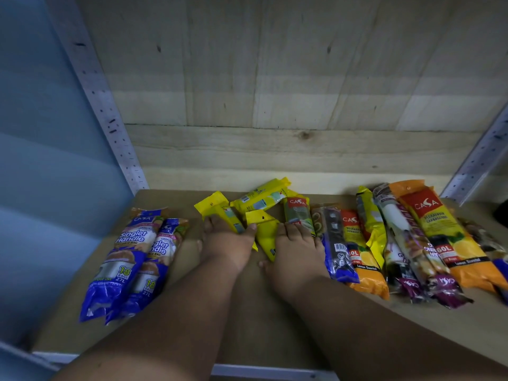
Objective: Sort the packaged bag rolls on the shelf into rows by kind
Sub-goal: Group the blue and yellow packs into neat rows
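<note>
Our forearms reach in, left hand (225, 243) fingers flat on one yellow pack (224, 213), right hand (295, 251) spread beside another yellow pack (265, 233), neither gripping, on the shelf (247, 312) between blue packs (129, 259) and mixed pile (412, 243).

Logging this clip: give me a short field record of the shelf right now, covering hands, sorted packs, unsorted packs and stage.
left hand: flat on a small yellow pack
right hand: fingertips on another yellow pack
sorted: two blue Singlet Handle packs side by side at far left of shelf
yellow group: loose cluster mid-shelf, lying at mixed angles
unsorted: orange Casa packs, purple packs and others overlapping at right
stage: yellow packs being gathered, not yet aligned
</note>
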